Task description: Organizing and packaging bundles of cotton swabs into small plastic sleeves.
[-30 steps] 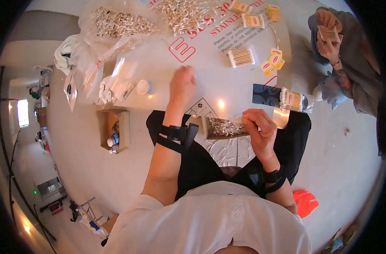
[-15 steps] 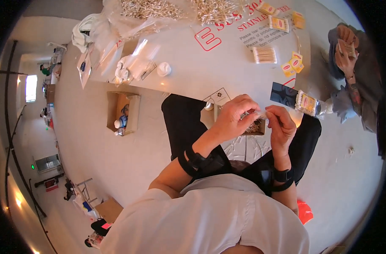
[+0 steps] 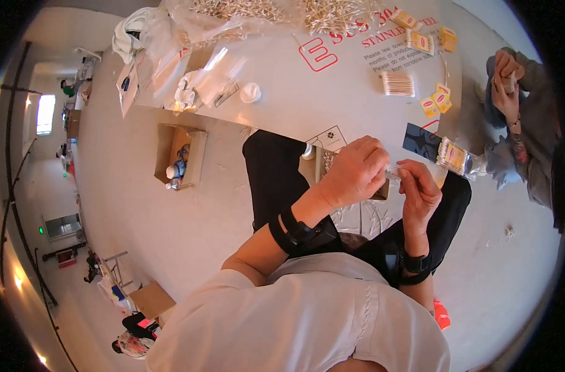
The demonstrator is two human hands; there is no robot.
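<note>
A crinkled piece of clear plastic (image 3: 392,170) is pinched between my two hands, above my lap and just off the table's near edge. My left hand (image 3: 357,172) is closed on one side of it, its back turned up. From the other side my right hand (image 3: 421,193) grips it between thumb and fingertips. Under my hands, partly hidden, stands a cardboard box (image 3: 320,162) with loose cotton swabs. Right of them, a clear-bagged pack of cotton swabs (image 3: 453,155) with a yellow label lies by a dark glossy sheet (image 3: 421,141) at the table edge.
On the table (image 3: 282,99) are a row of cotton swabs (image 3: 398,84), yellow cards (image 3: 435,101), labelled packs (image 3: 420,42), a white round container (image 3: 250,93), plastic bags (image 3: 217,80) and heaped swabs (image 3: 239,8). A co-worker's hands (image 3: 507,80) hold a bundle at right. A carton (image 3: 198,158) sits on the floor.
My left hand has turned over, so its back now hides more of the fingers. Both hands still pinch the clear plastic. The whole view has shifted slightly.
</note>
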